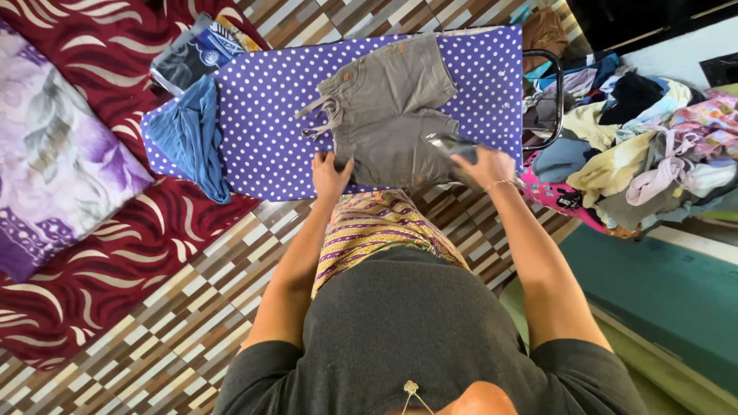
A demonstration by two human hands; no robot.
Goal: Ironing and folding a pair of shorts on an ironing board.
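The grey shorts (pixel 393 115) lay flat on the purple polka-dot ironing board (pixel 261 115), waistband and drawstring toward the left, the legs toward the near edge. The left hand (pixel 330 175) rested at the near hem, its fingers closed on the cloth edge, while the right hand (pixel 483 165) gripped what looked like an iron (pixel 450 146) over the right leg, though glare blurred its shape and I could not tell its exact outline. To do the pressing well, the left hand would best keep the hem pulled taut and stay clear of the tool's path, with strokes running along the leg toward the waistband so no crease got set in. A folded blue garment (pixel 192 134) sat on the board's left end, just beside a folded dark piece with a blue-and-white printed panel (pixel 201 50), rectangular, lying at the board's far left corner; its print was too small to make out. A heap of mixed clothes (pixel 638 146) lay to the right, apart from the board, with no visible tags. A red patterned rug (pixel 108 253) and a purple floral cushion (pixel 54 154) lay left on the floor.
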